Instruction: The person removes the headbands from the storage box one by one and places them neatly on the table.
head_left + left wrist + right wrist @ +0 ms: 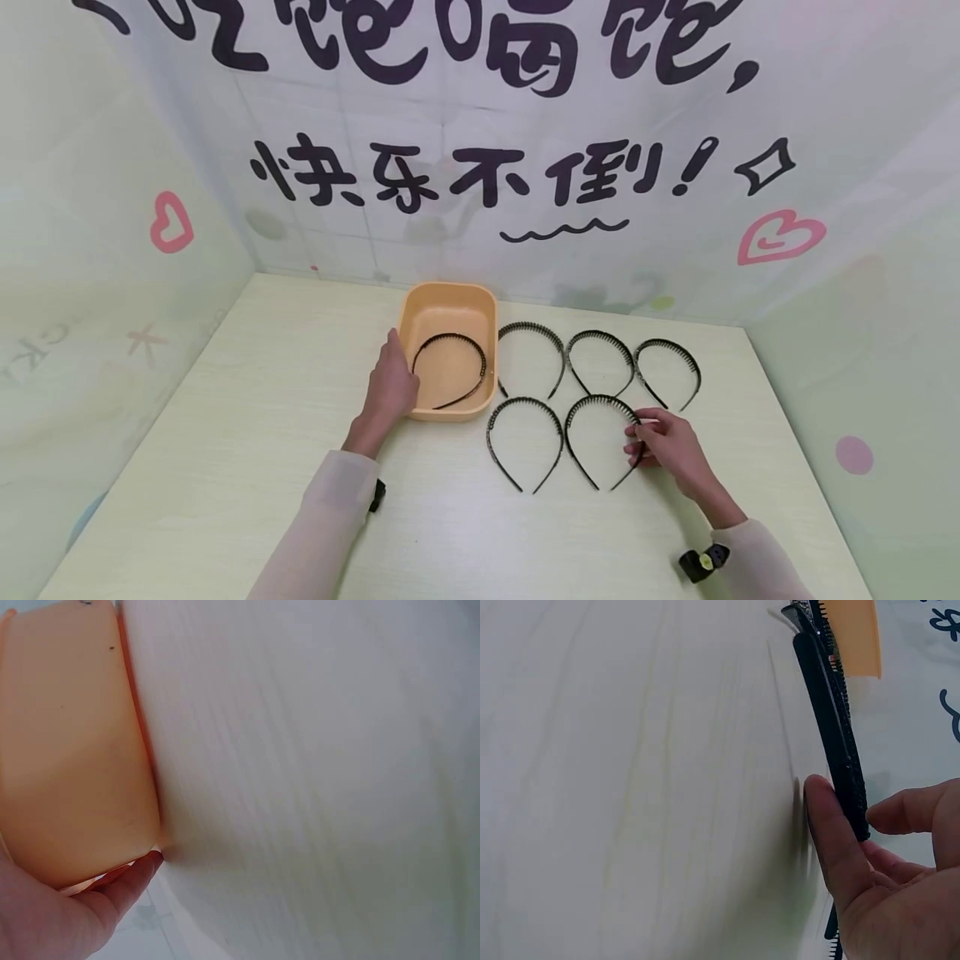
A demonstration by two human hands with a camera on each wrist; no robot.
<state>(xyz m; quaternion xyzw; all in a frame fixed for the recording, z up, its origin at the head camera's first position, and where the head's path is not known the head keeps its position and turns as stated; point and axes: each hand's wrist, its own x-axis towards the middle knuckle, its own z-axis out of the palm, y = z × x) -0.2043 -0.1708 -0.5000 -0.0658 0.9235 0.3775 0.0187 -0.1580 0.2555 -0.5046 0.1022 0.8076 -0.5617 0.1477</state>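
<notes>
My left hand (392, 385) holds the left wall of a peach-orange plastic bin (442, 293), its thumb by the rim; in the left wrist view its fingers (135, 881) touch the bin's outer side near the bottom edge. One black toothed headband (483, 367) lies inside the bin. My right hand (667, 446) pinches another black toothed headband (577, 404) by its right side, between thumb and fingers. That band (829, 727) appears edge-on in the right wrist view. A similar headband (489, 442) lies just left of it.
Behind these stand three more black headbands in a row: a left one (561, 354), a middle one (572, 367) and a right one (697, 375). The pale table (450, 533) meets printed fabric walls (465, 250) at the back and sides.
</notes>
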